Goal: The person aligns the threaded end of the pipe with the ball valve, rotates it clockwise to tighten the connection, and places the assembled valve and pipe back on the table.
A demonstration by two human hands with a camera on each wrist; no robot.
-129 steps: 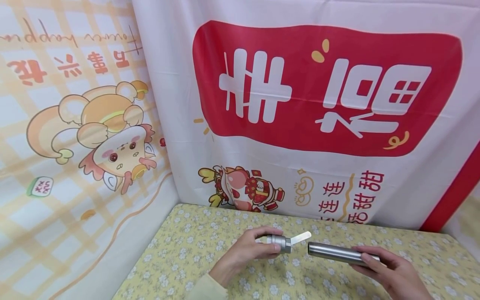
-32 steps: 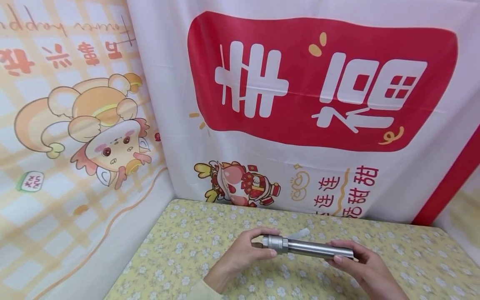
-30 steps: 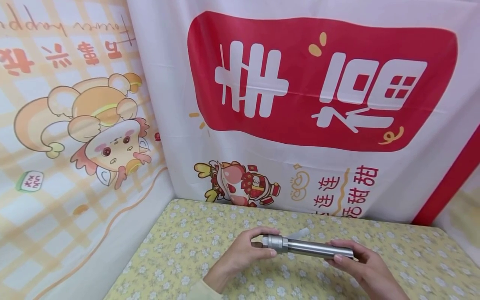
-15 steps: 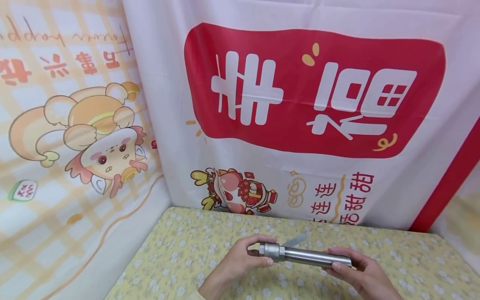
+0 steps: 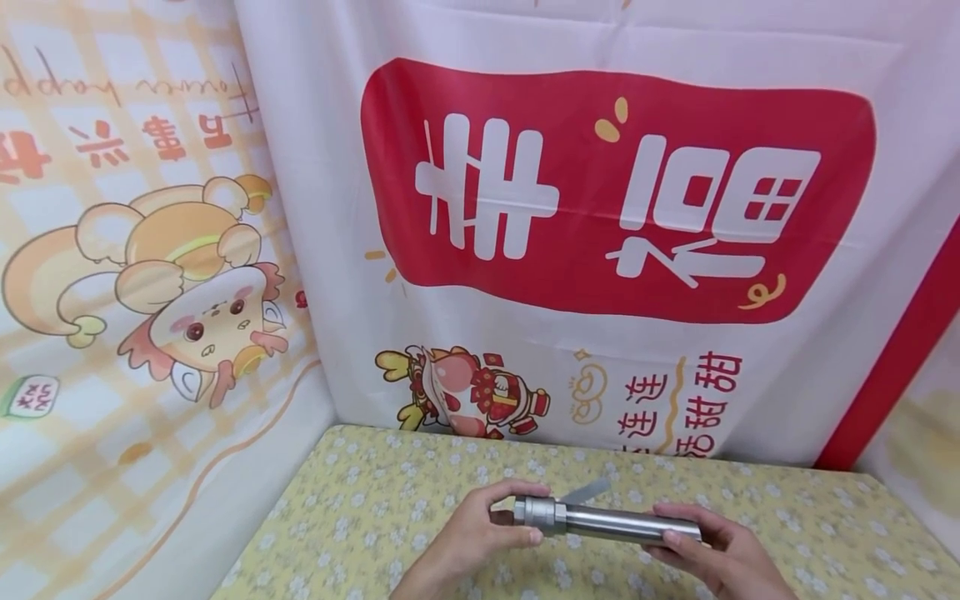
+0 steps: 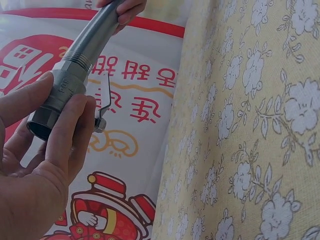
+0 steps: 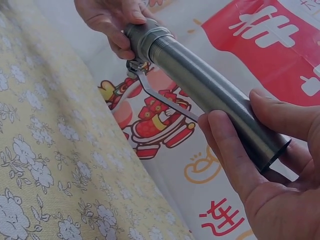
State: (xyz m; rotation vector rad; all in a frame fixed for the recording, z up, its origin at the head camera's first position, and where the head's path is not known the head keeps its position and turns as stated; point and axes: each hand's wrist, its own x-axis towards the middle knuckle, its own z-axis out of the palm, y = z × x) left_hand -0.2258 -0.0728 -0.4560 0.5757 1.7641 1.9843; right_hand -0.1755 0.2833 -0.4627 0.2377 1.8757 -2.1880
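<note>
My left hand point(image 5: 474, 533) grips a silvery metal ball valve point(image 5: 542, 515) between thumb and fingers. From the valve's side juts a thin lever handle point(image 7: 167, 102), angled along the pipe. A smooth steel pipe point(image 5: 618, 524) meets the valve's right end, in line with it. Some thread point(image 6: 79, 60) on the pipe still shows beside the valve in the left wrist view; how deep the end sits inside is hidden. Around the pipe's far end, the thumb and fingers of my right hand point(image 5: 723, 552) are curled. Both pieces are held above the table.
A table with a yellow floral cloth point(image 5: 390, 483) lies below the hands. Behind it hangs a white banner with a red panel point(image 5: 585, 292). On the left is a checked cartoon cloth point(image 5: 90, 350).
Earliest, valve and pipe were apart, the pipe's end facing the valve; by about a second ago they had met. Since then, both hands and the joined pieces sit slightly lower in the head view.
</note>
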